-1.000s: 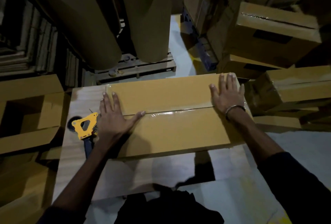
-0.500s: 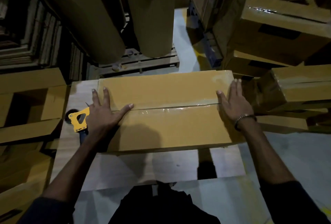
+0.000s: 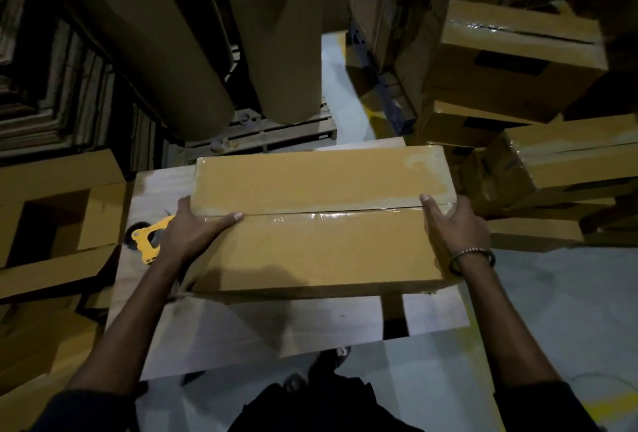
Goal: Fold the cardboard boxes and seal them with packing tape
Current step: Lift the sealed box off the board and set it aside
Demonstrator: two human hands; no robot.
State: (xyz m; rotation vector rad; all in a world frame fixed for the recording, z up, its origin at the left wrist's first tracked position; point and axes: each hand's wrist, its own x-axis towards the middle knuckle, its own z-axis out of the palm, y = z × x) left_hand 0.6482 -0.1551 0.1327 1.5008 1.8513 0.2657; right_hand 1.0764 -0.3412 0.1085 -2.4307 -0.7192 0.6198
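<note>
Both hands have slid from flat on top to the ends of the box; left hand and right hand grip it on the desk; its seam is taped; next, I judge, lifting it away beside the tape gun.

Slid my left hand and right hand off top, gripped ends of taped brown cardboard box, thumbs on top.

The box was plain tan cardboard with a glossy clear tape strip along its seam. The tape dispenser was yellow, the tabletop pale wood-grained.
</note>
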